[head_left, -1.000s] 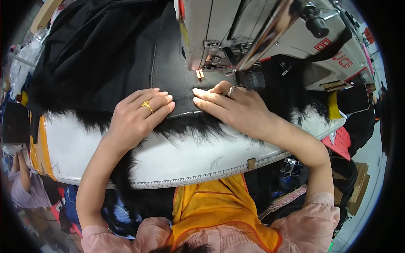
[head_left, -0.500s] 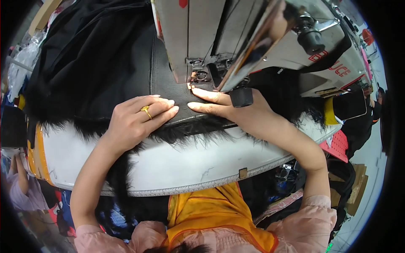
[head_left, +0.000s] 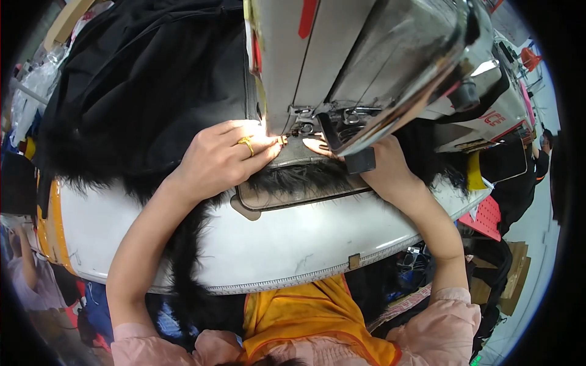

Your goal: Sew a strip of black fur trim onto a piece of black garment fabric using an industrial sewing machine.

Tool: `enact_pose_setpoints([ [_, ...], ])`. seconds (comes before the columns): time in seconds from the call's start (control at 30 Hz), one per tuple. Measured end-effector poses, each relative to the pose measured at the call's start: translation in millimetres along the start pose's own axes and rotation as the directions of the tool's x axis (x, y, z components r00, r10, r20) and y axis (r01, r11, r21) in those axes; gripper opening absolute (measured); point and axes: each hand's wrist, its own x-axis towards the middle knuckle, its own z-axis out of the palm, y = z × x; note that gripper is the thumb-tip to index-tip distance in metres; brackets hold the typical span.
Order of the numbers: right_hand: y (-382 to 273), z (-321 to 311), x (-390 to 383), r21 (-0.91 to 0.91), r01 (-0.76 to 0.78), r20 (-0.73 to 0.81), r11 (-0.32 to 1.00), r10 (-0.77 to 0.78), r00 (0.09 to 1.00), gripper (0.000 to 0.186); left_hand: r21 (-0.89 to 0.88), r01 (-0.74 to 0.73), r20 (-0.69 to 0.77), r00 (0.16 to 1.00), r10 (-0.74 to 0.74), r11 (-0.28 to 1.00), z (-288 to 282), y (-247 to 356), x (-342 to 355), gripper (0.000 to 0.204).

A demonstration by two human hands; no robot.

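Head view: black fur-trimmed fabric [head_left: 152, 91] is pinned flat under the grey sewing machine head [head_left: 366, 67], left of the needle. Left hand [head_left: 223, 160] fingers pressed flat, open; right hand [head_left: 381, 171] partly hidden, cannot tell. Fingertips are best kept clear of the needle.

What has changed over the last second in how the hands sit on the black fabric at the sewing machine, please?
Both hands have slid forward to the needle area. The left hand now has its fingertips right by the presser foot; the right hand is partly tucked under the sewing machine. The view has also closed in. Both hands still press flat on the black fabric; nothing was picked up or released.
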Motion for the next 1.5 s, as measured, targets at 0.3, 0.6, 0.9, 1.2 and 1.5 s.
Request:
enact_pose_setpoints([
  [0.3,-5.8,8.6,1.5,0.107,-0.067,-0.049,0.992,0.072,0.996,0.017,0.056,0.059,0.041,0.997,-0.061,0.997,-0.6,5.2,-2.1,0.028],
  [0.6,2.9,11.4,-0.1,0.074,0.035,-0.117,0.997,-0.027,0.993,0.014,-0.087,0.328,0.101,0.942,-0.320,0.941,-14.2,4.5,-7.7,0.031],
  [0.9,-19.0,-40.3,-4.1,-0.047,0.080,0.440,0.996,-0.051,0.896,0.059,-0.102,0.122,0.091,0.989,-0.112,0.987,-24.5,21.7,-11.9,0.022],
  [1.2,-28.5,8.8,4.2,-0.075,0.094,0.292,0.993,-0.068,0.954,0.052,-0.156,0.072,0.058,0.996,-0.064,0.985,-21.9,14.8,-15.7,0.025],
  [1.5,4.1,14.8,7.6,-0.078,0.057,-0.177,0.995,-0.070,0.982,0.007,-0.019,-0.049,-0.034,0.998,0.048,0.999,1.0,-10.0,3.8,0.019],
])
